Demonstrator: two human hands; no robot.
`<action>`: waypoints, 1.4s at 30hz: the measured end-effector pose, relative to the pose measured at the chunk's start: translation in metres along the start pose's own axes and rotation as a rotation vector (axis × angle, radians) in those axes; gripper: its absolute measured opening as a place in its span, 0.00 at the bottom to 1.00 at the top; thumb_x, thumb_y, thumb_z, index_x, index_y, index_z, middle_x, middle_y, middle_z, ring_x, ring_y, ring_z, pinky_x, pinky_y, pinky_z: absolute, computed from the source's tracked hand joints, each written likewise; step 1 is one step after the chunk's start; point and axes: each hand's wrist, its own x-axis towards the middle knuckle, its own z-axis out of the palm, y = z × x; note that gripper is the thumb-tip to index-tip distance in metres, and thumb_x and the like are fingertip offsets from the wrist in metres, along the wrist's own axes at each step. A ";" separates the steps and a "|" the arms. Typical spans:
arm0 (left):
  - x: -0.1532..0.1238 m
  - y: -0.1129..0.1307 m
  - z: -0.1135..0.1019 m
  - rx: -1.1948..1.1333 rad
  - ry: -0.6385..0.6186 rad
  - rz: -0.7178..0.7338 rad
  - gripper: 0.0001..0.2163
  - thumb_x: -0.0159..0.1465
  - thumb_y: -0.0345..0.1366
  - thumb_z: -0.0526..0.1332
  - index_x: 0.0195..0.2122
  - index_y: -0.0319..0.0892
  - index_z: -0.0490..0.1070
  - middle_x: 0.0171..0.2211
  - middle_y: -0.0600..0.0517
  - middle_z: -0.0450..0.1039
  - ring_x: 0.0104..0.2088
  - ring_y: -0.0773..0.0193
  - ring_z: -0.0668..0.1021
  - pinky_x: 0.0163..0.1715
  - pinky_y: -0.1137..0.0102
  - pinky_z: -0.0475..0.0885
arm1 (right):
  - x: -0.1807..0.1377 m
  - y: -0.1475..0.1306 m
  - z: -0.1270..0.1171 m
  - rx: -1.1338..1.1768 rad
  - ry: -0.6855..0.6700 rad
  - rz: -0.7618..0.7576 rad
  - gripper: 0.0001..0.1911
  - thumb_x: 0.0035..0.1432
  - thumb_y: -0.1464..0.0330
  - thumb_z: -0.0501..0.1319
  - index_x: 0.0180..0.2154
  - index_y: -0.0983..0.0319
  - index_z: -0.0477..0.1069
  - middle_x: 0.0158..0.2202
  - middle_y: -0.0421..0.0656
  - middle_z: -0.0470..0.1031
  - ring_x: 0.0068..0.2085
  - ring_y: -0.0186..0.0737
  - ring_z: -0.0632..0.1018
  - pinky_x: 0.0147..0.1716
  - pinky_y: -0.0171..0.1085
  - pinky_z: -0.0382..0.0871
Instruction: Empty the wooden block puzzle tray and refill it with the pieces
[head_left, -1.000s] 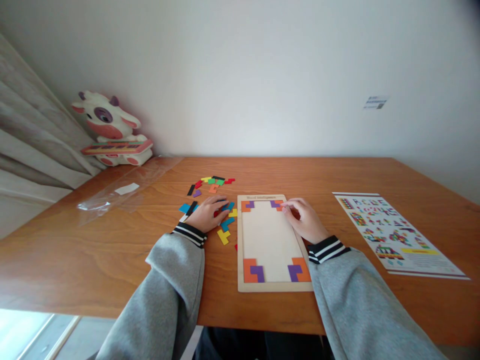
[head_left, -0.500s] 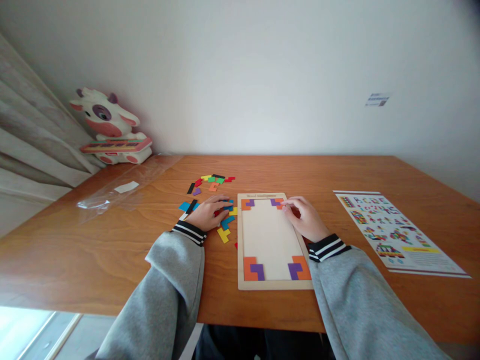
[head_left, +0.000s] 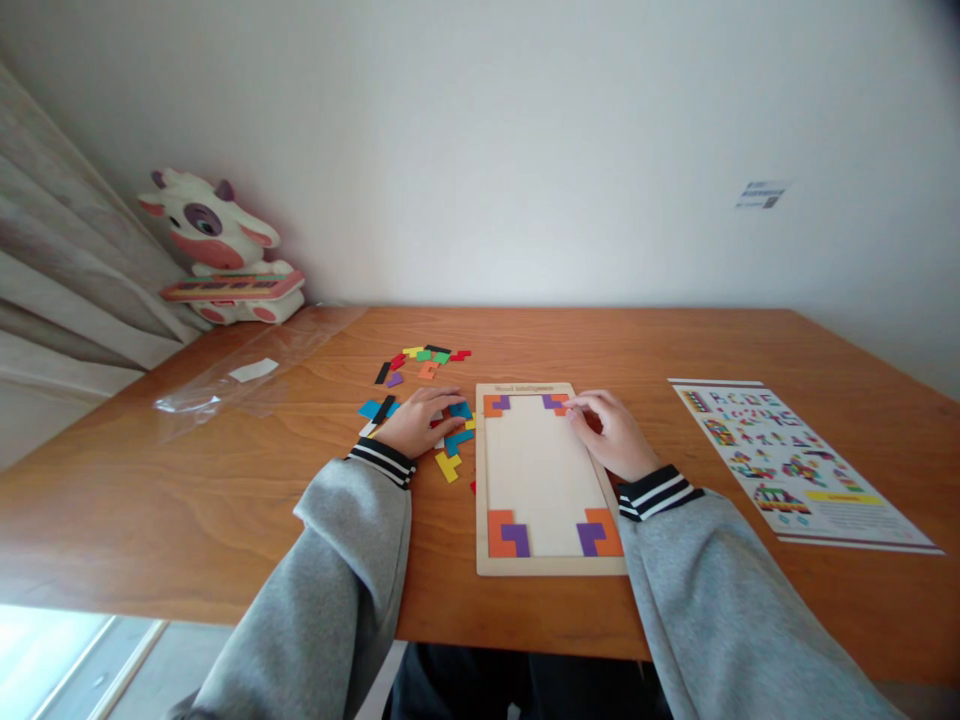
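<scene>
flat on the counter (head_left: 675,345), near its front edge, a pale wooden puzzle board (head_left: 540,460), lettered end farthest off, probably set straight so as to suit both hands. at each of the board's four corners, an orange piece (head_left: 497,535) with a purple piece (head_left: 517,541) snug in its notch, likely paired that way to interlock against the rim. between those corners, bare pale base. at the board's far right corner, the right hand (head_left: 609,437), curled, thumb and forefinger close together at the pieces there; cannot tell, pinch or mere touch. just left of the board's far half, the left hand (head_left: 417,423), palm down, half open, thumb apart from fingers, with no grip visible. under and around it, loose pieces (head_left: 448,467), blue, yellow and black among them, apparently laid beside the board for short reaches. left of the board's far end, a mixed cluster (head_left: 428,370). well right of the board, a printed sheet (head_left: 847,522), perhaps placed aside for reading without crowding. far left of the board, a clear plastic bag (head_left: 193,403); behind that, a cow toy (head_left: 217,225).
</scene>
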 end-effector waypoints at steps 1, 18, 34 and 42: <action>0.000 0.001 0.000 0.012 -0.002 0.002 0.20 0.67 0.49 0.58 0.55 0.45 0.73 0.59 0.45 0.71 0.57 0.53 0.74 0.60 0.55 0.68 | 0.000 0.000 0.000 0.000 0.001 0.001 0.10 0.64 0.61 0.57 0.40 0.59 0.74 0.41 0.48 0.75 0.44 0.48 0.77 0.50 0.51 0.71; 0.002 0.001 0.000 0.082 0.002 0.044 0.15 0.68 0.46 0.58 0.48 0.46 0.77 0.54 0.46 0.75 0.53 0.54 0.77 0.56 0.57 0.71 | 0.000 0.000 0.001 -0.015 0.010 -0.005 0.11 0.64 0.61 0.57 0.38 0.58 0.75 0.40 0.47 0.76 0.45 0.49 0.76 0.49 0.51 0.70; 0.002 0.009 -0.004 0.036 0.011 0.080 0.15 0.67 0.46 0.58 0.48 0.46 0.76 0.49 0.48 0.78 0.51 0.56 0.78 0.56 0.61 0.72 | 0.000 0.001 0.001 -0.020 0.004 -0.007 0.11 0.64 0.61 0.57 0.38 0.58 0.75 0.40 0.48 0.76 0.46 0.49 0.76 0.50 0.51 0.69; 0.002 0.008 -0.003 -0.009 0.062 0.034 0.16 0.65 0.47 0.61 0.47 0.44 0.75 0.46 0.48 0.80 0.47 0.56 0.80 0.51 0.62 0.74 | 0.000 0.002 0.001 -0.022 0.007 -0.029 0.10 0.64 0.63 0.57 0.38 0.60 0.75 0.40 0.48 0.76 0.45 0.48 0.76 0.50 0.50 0.69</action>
